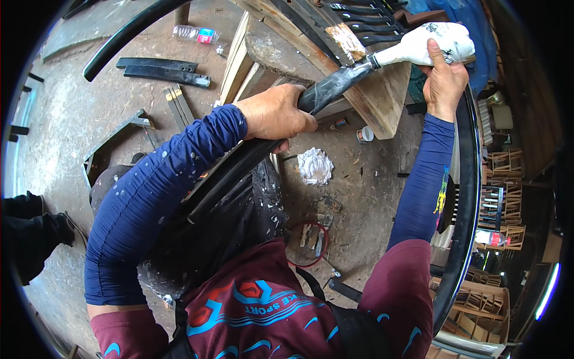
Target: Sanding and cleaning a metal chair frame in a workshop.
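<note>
My left hand (278, 112) is wrapped around a long black curved bar (335, 88), which runs from above my lap up toward the wooden bench. A whitish smear covers the bar near its upper end. In my right hand (445, 84), fingers and thumb close on a white squeeze bottle (427, 45) with some dark marks. The bottle lies tilted, its narrow nozzle pointing left and down to the bar's upper end. Nozzle and bar appear to meet there, though I cannot tell what comes out.
A rough wooden bench (382, 105) stands ahead. Black slats (164, 72) and a clear plastic bottle (194, 35) lie on the floor at left. A crumpled white wad (315, 166) and a small white tub (365, 134) are below the bench. Someone's shoe (75, 233) shows at far left.
</note>
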Demonstrator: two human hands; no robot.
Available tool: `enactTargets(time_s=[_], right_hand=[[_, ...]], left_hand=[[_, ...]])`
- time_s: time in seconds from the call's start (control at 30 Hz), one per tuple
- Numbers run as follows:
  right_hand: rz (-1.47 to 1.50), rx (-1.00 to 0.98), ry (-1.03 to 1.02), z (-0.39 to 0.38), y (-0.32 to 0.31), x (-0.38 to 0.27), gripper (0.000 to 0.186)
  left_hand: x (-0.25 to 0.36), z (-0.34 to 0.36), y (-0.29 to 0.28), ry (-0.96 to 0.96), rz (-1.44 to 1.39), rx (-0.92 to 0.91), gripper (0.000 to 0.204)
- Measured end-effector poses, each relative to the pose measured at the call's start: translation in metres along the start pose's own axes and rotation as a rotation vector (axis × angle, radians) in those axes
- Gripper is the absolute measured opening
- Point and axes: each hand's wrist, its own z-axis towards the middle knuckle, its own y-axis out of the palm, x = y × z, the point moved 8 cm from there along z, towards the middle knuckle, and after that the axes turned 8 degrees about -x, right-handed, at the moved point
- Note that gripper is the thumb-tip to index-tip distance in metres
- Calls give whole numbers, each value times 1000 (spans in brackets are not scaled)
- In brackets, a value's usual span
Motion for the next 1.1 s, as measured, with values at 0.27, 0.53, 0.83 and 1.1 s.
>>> enactTargets(time_s=[0.27, 0.53, 0.83, 1.1], right_hand=[[-42, 37, -13, 8, -8, 5, 47], [-154, 35, -93, 0, 4, -16, 42], [-27, -24, -104, -8, 16, -38, 43], [-6, 7, -52, -17, 25, -50, 33]], left_hand=[[3, -1, 1, 4, 4, -2, 33], [2, 1, 1, 2, -1, -11, 33], [2, -1, 2, -13, -37, -9, 30], [2, -4, 0, -29, -41, -8, 27]])
